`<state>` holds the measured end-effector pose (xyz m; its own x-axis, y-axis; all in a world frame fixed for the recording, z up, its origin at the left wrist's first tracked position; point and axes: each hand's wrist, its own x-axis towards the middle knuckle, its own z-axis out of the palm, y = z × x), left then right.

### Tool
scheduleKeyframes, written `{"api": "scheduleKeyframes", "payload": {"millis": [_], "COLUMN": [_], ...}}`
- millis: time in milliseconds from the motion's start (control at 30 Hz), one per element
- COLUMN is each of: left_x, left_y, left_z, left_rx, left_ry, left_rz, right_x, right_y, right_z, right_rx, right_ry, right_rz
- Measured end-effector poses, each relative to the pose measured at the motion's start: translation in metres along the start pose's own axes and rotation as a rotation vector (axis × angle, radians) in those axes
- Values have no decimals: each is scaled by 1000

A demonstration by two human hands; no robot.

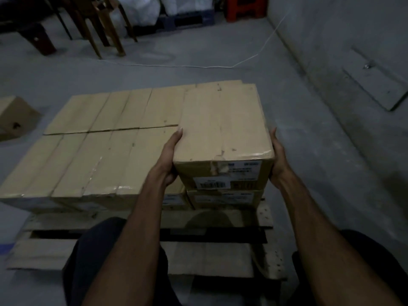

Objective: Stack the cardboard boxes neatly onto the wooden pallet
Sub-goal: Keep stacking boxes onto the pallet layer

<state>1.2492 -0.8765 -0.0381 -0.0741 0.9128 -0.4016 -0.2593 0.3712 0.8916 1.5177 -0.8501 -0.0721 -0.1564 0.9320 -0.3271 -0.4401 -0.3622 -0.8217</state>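
Note:
A tan cardboard box [223,124] with a barcode label on its near face sits on top of another box at the right end of the stack. My left hand [173,153] presses flat against its left side, fingers straight. My right hand [277,155] presses its right side the same way. A single layer of several flat boxes [106,151] covers the wooden pallet [220,219], whose near planks show below the stack.
One loose cardboard box [15,115] lies on the concrete floor at the far left. A white cable [198,66] runs across the floor behind the pallet. Chair legs [110,29] and a red stool [245,7] stand at the back. A grey wall [353,62] rises at the right.

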Motion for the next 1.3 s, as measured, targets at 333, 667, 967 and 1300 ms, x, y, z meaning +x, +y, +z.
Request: {"api": "scheduleKeyframes", "payload": {"millis": [333,667,967,1300], "left_x": [-1,5,4,7], "left_y": [-9,-12,-12,-1], "left_z": [-7,-15,-18,-27], "left_rx": [-46,-51,-56,37], "left_ry": [-62,-46,-74,-144], "left_rz": [-115,-174,-191,-214], "right_x": [-4,-1,3,1], "right_y": [12,16,21,3], "right_z": [2,0,-6,-10], "right_rx": [45,31,-83,-223], "right_ry": [0,-25,6,40], "right_rz": [-15,-20,-43,-24]}}
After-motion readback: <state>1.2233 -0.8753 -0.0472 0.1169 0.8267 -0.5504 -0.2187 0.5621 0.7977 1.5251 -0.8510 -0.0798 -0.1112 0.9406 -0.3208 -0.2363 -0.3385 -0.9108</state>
